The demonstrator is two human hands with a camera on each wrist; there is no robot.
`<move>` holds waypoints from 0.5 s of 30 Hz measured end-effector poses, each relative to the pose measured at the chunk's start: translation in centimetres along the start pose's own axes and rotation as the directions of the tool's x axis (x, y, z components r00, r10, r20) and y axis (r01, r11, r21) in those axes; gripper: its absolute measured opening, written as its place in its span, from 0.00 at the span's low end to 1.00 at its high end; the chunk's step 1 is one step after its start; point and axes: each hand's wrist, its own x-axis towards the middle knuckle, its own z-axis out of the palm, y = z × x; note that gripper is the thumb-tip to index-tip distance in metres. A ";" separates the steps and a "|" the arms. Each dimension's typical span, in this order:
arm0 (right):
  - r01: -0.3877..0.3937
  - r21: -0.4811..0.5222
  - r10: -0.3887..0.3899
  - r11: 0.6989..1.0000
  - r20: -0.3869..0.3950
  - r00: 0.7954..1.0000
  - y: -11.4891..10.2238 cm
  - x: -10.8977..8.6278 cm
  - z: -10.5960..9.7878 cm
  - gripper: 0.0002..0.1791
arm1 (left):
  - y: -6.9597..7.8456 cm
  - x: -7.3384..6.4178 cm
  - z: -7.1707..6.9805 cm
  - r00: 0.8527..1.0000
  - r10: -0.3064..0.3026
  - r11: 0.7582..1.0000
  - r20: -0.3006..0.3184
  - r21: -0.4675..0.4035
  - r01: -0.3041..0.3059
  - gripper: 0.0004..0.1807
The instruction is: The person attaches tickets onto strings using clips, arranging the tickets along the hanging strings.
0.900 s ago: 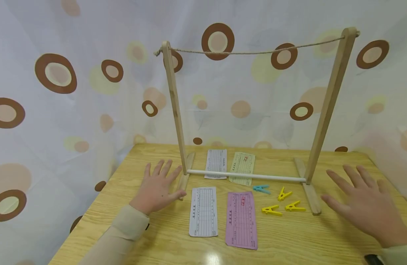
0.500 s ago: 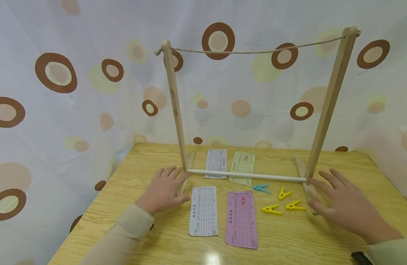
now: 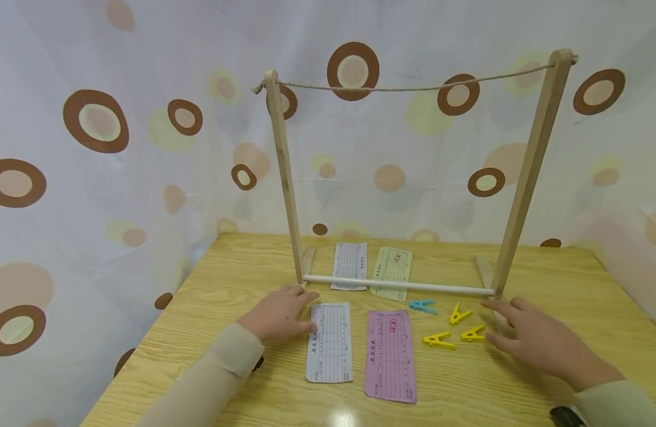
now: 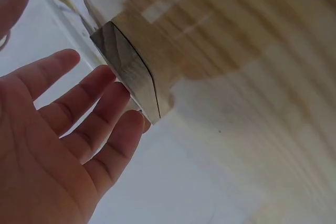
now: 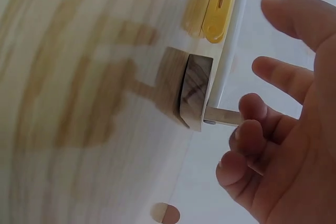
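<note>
My left hand [image 3: 277,314] reaches over the left foot of a wooden stand, thumb beside a white printed slip [image 3: 330,356]. In the left wrist view its loosely bent fingertips lie right at the end of that wooden foot [image 4: 126,64]. My right hand [image 3: 547,344] is over the right foot, index finger by the base of the right post [image 3: 531,178]. In the right wrist view some fingers bend beside the foot's end [image 5: 196,85]. A twine line [image 3: 392,89] joins the post tops, and a white rod [image 3: 429,287] spans the bottom.
A pink slip [image 3: 390,367] lies between the hands. Behind the rod are a lilac slip [image 3: 348,258] and a green slip [image 3: 392,267]. A blue clothespin [image 3: 422,306] and several yellow clothespins [image 3: 439,340] lie left of my right hand. A dotted curtain [image 3: 387,142] hangs behind the table.
Both hands have moved inward, from spread beside the stand to its two feet, and their fingers are more bent. The stand, slips and clothespins have stayed in place.
</note>
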 end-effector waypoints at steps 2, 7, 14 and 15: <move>-0.007 0.018 0.007 1.000 0.021 1.000 0.1 0.1 0.1 0.41 | 0.1 0.4 0.0 1.000 -0.009 1.000 0.008 0.016 0.008 0.40; -0.006 0.060 0.002 0.998 0.065 0.998 0.5 0.4 0.1 0.39 | 0.4 1.3 0.2 1.000 -0.025 0.997 0.010 0.069 0.024 0.39; -0.003 0.103 -0.010 0.995 0.123 0.992 0.6 0.8 0.2 0.36 | 0.9 2.2 0.8 0.998 -0.063 0.988 0.017 0.145 0.060 0.39; -0.004 0.110 -0.011 0.994 0.132 0.991 0.6 0.8 0.2 0.36 | 1.0 2.2 0.8 0.997 -0.070 0.987 0.018 0.147 0.066 0.39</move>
